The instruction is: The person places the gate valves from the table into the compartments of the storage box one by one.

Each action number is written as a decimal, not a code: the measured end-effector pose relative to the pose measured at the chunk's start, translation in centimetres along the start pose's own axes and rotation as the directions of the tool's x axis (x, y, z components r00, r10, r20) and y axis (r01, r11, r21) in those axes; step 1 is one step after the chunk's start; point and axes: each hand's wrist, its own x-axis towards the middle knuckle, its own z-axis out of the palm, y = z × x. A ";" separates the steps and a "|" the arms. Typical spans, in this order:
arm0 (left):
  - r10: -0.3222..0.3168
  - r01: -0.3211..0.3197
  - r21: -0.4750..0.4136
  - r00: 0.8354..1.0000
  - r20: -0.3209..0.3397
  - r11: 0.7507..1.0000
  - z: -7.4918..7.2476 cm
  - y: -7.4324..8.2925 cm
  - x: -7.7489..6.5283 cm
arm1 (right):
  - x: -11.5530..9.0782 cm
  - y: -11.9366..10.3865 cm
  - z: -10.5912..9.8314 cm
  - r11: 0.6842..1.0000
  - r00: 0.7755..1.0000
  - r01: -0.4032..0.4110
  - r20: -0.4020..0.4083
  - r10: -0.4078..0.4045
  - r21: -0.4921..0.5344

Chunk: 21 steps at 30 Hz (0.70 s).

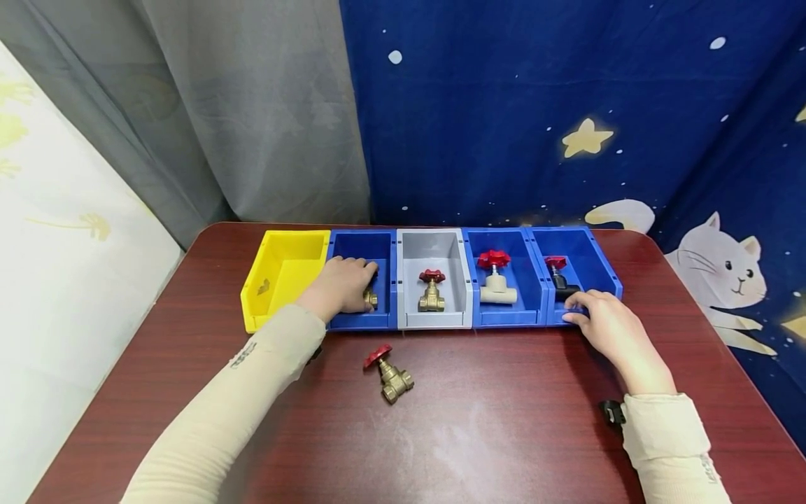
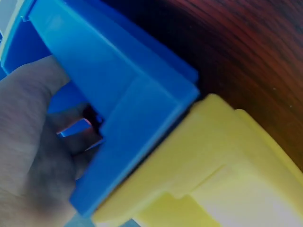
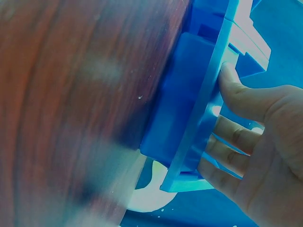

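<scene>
My left hand reaches into the blue bin beside the yellow one, fingers curled down round a brass valve. Most of that valve is hidden under the hand; only a brass end shows. In the left wrist view, the fingers bend behind the bin's wall. My right hand is at the front lip of the rightmost blue bin, thumb by the rim and fingers loosely bent over it. Just beyond its fingertips lies a black valve with a red handle.
A brass valve with a red handwheel lies on the table before the bins. Another brass valve sits in the grey bin, and a cream valve in the blue bin to its right. The yellow bin stands leftmost.
</scene>
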 end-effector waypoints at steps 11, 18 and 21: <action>-0.009 0.009 0.011 1.000 -0.024 1.000 -0.9 1.0 -1.2 | 0.1 -0.1 0.0 1.000 1.000 0.002 0.009 -0.002 0.000; -0.019 0.020 0.021 0.996 -0.082 1.000 -1.3 1.3 -2.1 | 0.1 -0.1 -0.1 1.000 1.000 0.000 0.008 0.000 0.000; -0.019 0.020 0.012 0.993 -0.117 1.000 -1.3 1.5 -2.5 | 0.0 -0.1 -0.1 1.000 1.000 -0.003 0.013 0.003 0.001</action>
